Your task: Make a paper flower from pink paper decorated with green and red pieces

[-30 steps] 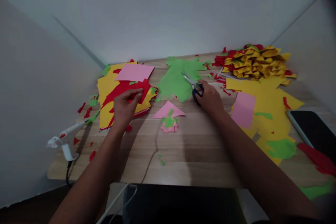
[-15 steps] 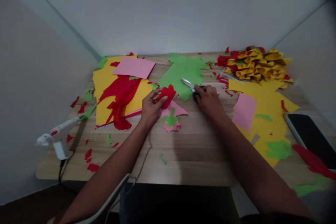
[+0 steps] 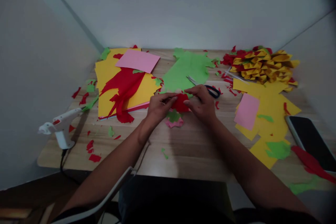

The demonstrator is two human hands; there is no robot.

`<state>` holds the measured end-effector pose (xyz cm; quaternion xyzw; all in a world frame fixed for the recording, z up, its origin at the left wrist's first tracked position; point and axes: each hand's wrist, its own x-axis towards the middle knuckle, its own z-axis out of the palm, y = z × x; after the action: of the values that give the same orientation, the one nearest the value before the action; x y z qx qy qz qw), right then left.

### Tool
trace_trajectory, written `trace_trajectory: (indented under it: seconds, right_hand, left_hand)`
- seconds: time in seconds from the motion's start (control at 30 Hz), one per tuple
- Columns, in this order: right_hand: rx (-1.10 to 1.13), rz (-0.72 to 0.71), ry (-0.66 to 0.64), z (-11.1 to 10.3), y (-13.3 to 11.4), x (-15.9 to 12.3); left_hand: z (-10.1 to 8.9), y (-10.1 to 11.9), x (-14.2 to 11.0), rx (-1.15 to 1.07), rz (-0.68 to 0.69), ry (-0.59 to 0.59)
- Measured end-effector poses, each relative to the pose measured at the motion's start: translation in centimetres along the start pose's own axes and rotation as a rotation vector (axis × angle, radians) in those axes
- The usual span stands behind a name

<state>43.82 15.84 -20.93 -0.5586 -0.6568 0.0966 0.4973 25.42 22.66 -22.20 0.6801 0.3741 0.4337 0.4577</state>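
A small red paper piece [image 3: 181, 103] is held up over the middle of the table. My left hand [image 3: 160, 108] pinches its left side between thumb and fingers. My right hand [image 3: 202, 103] has its thumb and forefinger at the paper's right edge. Just behind the right hand lie scissors with dark handles [image 3: 213, 91], out of the hand, their blades on a green paper sheet [image 3: 183, 70]. Below the red piece sits a small green and pink paper flower [image 3: 174, 121], partly covered by it.
Yellow sheets [image 3: 107, 77] with pink and red paper lie to the left. A white glue gun [image 3: 63, 126] stands at the left edge. Crumpled yellow paper pieces [image 3: 267, 64] are heaped at the back right. A phone [image 3: 312, 141] rests at the right among scraps.
My right hand has let go of the scissors, leaving them on the table, and moved left to the red paper. The left hand has shifted slightly right with the paper.
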Motion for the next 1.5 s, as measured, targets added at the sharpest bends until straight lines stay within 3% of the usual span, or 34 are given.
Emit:
trace_trajectory:
  seconds: [0.13, 0.37, 0.5, 0.6, 0.67, 0.77, 0.87, 0.97, 1.03, 1.13, 1.23, 1.5]
  right_hand:
    - [0.036, -0.021, -0.004, 0.4, -0.3, -0.1]
    - [0.072, -0.066, -0.003, 0.2, 0.3, -0.1]
    - [0.091, -0.018, -0.090, 0.3, 0.1, -0.1]
    - [0.137, 0.075, -0.059, 0.5, -0.1, -0.1]
    - [0.196, 0.168, 0.011, 0.6, -0.1, 0.0]
    - [0.309, 0.288, 0.101, 0.8, -0.2, 0.1]
    - [0.413, 0.351, 0.158, 0.9, -0.5, 0.2]
    - [0.459, 0.401, 0.187, 0.9, -0.8, 0.4]
    - [0.465, 0.423, 0.189, 0.8, -1.0, 0.5]
    - [0.461, 0.427, 0.183, 0.8, -1.1, 0.6]
    - [0.446, 0.430, 0.179, 0.8, -0.9, 0.6]
    - [0.406, 0.408, 0.197, 0.8, -0.7, 0.4]
  left_hand:
    - [0.0, 0.0, 0.1, 0.042, 0.047, 0.016]
    - [0.0, 0.4, 0.2, -0.139, -0.039, 0.039]
    - [0.1, 0.7, 0.5, -0.299, -0.110, 0.084]
    - [0.3, 0.7, 0.6, -0.351, -0.144, 0.084]
    - [0.2, 0.7, 0.6, -0.275, -0.079, 0.133]
    - [-0.3, 0.8, 0.5, 0.013, 0.232, 0.201]
    - [-1.1, 1.0, 0.3, 0.253, 0.581, 0.072]
    - [-1.5, 1.1, 0.2, 0.386, 0.738, -0.061]
    - [-1.5, 1.2, 0.2, 0.442, 0.786, -0.080]
    - [-1.3, 1.3, 0.2, 0.463, 0.815, -0.019]
    - [-1.3, 1.2, 0.3, 0.487, 0.784, 0.022]
    - [-1.2, 1.3, 0.1, 0.579, 0.721, -0.029]
